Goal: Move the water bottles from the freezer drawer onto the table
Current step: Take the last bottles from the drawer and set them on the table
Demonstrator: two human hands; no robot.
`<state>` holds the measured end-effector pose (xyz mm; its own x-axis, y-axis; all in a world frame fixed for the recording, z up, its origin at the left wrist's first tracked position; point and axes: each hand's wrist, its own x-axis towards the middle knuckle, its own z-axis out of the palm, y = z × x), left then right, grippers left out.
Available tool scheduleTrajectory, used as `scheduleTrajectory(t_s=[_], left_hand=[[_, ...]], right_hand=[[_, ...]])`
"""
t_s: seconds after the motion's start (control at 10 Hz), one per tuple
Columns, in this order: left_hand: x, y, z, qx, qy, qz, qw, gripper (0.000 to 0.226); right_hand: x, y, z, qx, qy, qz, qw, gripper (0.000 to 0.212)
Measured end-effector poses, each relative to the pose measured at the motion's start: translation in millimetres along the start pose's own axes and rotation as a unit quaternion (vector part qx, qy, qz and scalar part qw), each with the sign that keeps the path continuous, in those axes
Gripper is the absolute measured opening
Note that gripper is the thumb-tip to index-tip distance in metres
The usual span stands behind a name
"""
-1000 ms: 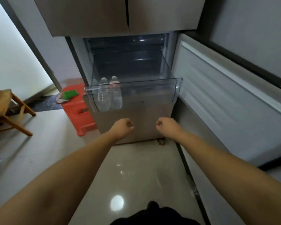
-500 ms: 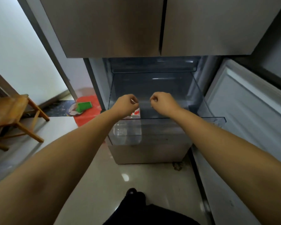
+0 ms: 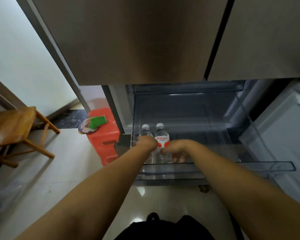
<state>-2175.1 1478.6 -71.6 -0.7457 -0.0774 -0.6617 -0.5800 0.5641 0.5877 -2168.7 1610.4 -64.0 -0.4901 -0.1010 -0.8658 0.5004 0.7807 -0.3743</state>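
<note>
Both of the person's arms reach down into the pulled-out freezer drawer (image 3: 267, 168), a clear plastic bin whose front lip runs across the view just below the hands. Two water bottles stand upright in the drawer's near-left corner, touching side by side: the left bottle (image 3: 145, 131) with a white cap, and the right bottle (image 3: 162, 140) with a white cap and a red-and-white label. The left hand (image 3: 146, 142) is over the left bottle's body, knuckles up and fingers curled down around it, though the fingertips are hidden, so I cannot tell how firm the hold is. The right hand (image 3: 174, 151) sits at about 4 o'clock from the labelled bottle, fingers (image 3: 179, 159) loosely bent and pointing down, the nearest one just beside or touching the bottle's lower half; it does not yet wrap it. From the bottles toward 3 o'clock the drawer floor lies bare all the way to its right wall. Overhead, the closed upper fridge doors (image 3: 137, 40) hang low above the drawer. At 3 o'clock the open freezer door (image 3: 284, 132) stands swung out. At 9 o'clock, just outside the fridge, a red plastic stool (image 3: 104, 141) carries a green item (image 3: 98, 121), and farther left stands a wooden chair (image 3: 12, 125) on the pale tiled floor (image 3: 59, 179).
</note>
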Motion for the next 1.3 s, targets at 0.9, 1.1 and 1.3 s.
scheduleTrajectory(t_s=[0.9,1.1,1.3], left_hand=[[5,7,-9,-0.087,-0.073,0.084,0.990,0.033],[-24,53,-33,-0.194,-0.182,0.010,0.964,0.052],[-47,80,-20,-0.269,-0.292,0.056,0.916,0.040]], right_hand=[[1,21,-33,0.218,0.028,-0.061,0.974,0.051],[-33,39,-72,0.403,0.000,-0.103,0.909,0.048],[-68,70,-88,0.545,-0.060,-0.168,0.819,0.047]])
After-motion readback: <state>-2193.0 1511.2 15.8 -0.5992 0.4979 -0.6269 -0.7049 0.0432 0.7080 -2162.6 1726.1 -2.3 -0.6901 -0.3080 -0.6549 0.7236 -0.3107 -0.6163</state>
